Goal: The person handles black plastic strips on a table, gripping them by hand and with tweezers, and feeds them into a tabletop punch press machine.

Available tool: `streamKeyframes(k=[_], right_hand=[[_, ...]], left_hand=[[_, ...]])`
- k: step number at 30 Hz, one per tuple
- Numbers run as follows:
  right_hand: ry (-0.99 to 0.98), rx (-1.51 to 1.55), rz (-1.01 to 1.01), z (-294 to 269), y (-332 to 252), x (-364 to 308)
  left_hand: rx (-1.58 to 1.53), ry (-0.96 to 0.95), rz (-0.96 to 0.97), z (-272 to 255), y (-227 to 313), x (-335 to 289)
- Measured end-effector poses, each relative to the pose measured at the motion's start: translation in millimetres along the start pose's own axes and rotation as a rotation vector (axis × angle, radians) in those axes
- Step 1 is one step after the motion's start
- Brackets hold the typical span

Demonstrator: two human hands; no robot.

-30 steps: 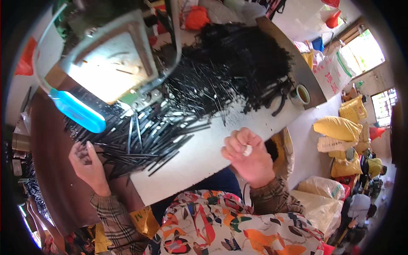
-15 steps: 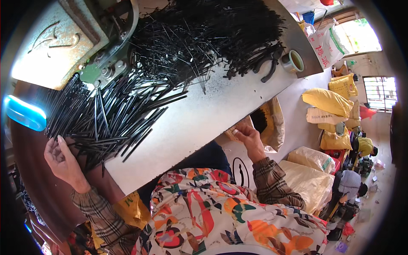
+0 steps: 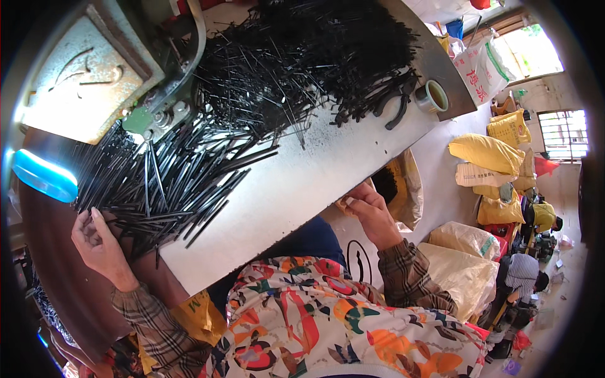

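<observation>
My left hand [image 3: 104, 249] is at the left end of the table, its loosely curled fingers and thumb apart, with nothing visible in them. Its fingertips are beside the lower ends of a pile of thin black rods [image 3: 170, 183]. My right hand [image 3: 373, 217] is at the table's near edge, thumb pressed against bent fingers. What it grips, if anything, is hidden; a brownish edge [image 3: 343, 205] shows beside the fingers. Between the hands lies the pale metal tabletop [image 3: 271, 201].
A green machine [image 3: 154, 120] with a worn metal plate and a blue lamp [image 3: 44, 176] stand at left. A larger black heap [image 3: 315, 50], dark-handled pliers [image 3: 397, 110] and a metal cup [image 3: 432, 96] occupy the far side. Sacks [image 3: 485, 151] and people [image 3: 523, 274] are at right.
My right hand has edged closer to the table edge, and its fingers look more closed. The left hand's thumb and fingertips are nearer each other. The whole view has shifted slightly.
</observation>
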State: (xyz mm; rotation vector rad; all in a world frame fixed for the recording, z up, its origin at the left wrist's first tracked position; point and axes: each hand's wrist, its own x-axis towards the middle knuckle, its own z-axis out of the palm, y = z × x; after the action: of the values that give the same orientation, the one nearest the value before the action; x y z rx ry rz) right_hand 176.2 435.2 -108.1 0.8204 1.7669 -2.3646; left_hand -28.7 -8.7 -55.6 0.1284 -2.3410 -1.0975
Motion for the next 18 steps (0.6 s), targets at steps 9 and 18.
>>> streamKeyframes(k=[9, 18], right_hand=[[0.086, 0.309, -0.223, -1.4, -11.9, -44.8], [-0.040, 0.002, -0.231, -4.8, -48.1, -40.7]], left_hand=[[-0.025, 0.000, 0.045, -0.3, -4.0, -0.6], [-0.026, 0.031, 0.044, 0.9, -2.4, 1.3]])
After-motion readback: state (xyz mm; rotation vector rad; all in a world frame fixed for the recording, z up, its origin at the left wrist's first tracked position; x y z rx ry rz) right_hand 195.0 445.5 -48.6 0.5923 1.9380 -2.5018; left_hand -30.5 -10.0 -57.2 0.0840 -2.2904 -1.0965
